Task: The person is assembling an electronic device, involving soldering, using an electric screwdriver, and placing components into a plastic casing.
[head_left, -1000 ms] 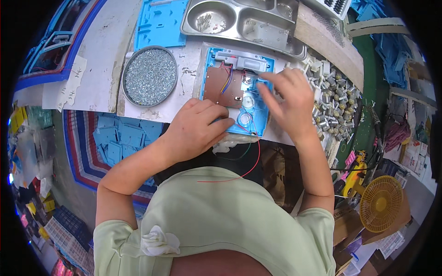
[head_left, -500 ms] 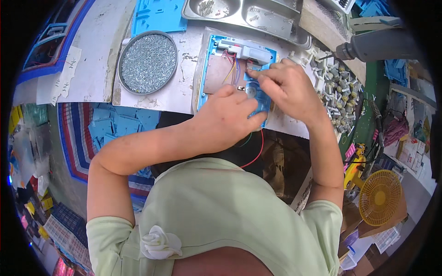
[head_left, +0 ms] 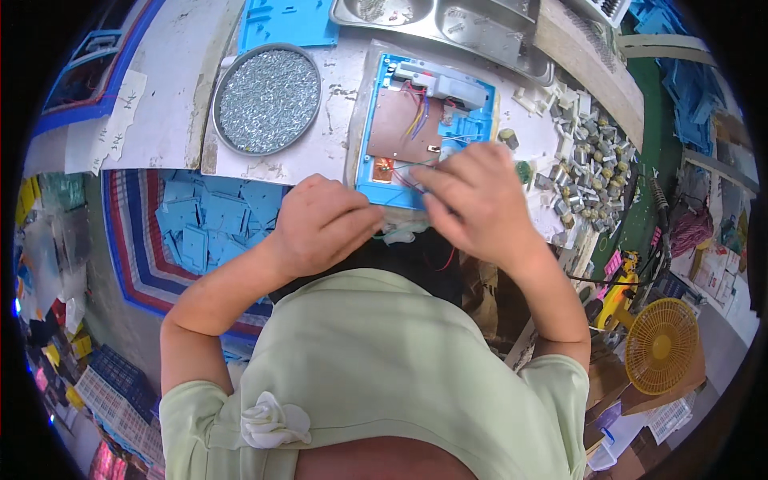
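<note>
A blue plastic casing (head_left: 390, 194) lies on the bench, holding a brown circuit board (head_left: 392, 128), a grey-white module (head_left: 452, 88) along its far side and several thin coloured wires (head_left: 417, 120). My right hand (head_left: 480, 200) is over the casing's near right corner, thumb and forefinger apart, the forefinger's tip by the wires. My left hand (head_left: 324, 224) is just off the near left corner, its fingers curled together. Beside its fingertips, at the bench edge, is a small pale, translucent bit (head_left: 400, 232); what the fingers pinch is hidden.
A round tray (head_left: 316, 100) full of small screws stands left of the casing. Behind are metal trays (head_left: 440, 34) with springs and a blue panel (head_left: 288, 22). Small motor-like parts (head_left: 592, 160) are heaped at right. Blue pieces (head_left: 212, 216) fill a striped bag below the bench.
My left hand has drawn back left off the casing to its near edge. My right hand has come nearer, uncovering the board. The power driver at upper right is out of view.
</note>
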`<state>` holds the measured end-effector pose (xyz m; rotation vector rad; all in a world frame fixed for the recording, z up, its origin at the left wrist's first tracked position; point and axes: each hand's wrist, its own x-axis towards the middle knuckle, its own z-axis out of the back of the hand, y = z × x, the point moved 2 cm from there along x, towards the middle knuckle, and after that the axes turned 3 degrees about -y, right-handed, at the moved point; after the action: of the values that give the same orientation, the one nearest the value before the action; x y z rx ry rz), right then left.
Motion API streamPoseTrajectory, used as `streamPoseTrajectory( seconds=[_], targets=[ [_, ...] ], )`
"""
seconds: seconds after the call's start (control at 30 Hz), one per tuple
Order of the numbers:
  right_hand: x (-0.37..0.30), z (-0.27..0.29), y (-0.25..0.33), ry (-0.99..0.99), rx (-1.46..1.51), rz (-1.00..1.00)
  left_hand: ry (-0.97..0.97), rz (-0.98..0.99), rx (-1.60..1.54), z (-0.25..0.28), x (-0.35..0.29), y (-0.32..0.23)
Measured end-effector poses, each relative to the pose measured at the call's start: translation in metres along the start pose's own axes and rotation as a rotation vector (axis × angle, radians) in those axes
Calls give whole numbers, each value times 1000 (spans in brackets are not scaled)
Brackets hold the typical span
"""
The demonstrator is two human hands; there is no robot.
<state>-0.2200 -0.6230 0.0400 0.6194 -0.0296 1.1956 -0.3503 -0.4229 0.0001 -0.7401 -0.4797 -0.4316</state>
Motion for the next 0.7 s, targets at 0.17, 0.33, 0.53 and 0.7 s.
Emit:
streamPoseTrajectory(
  seconds=[0.17, 0.33, 0.53, 0.7],
  targets=[
    [-14, 7, 7, -109, 25, -174, -7, 49, 6, 3, -11, 3],
    [-46, 16, 46, 173, -4, -550, 69, -69, -80, -5, 11, -13],
    [-60, 3, 73, -24, 696, -624, 359, -21, -89, -32, 49, -16],
    [-40, 28, 26, -28, 259, -204, 391, -163, 1, -30, 45, -16]
  ],
)
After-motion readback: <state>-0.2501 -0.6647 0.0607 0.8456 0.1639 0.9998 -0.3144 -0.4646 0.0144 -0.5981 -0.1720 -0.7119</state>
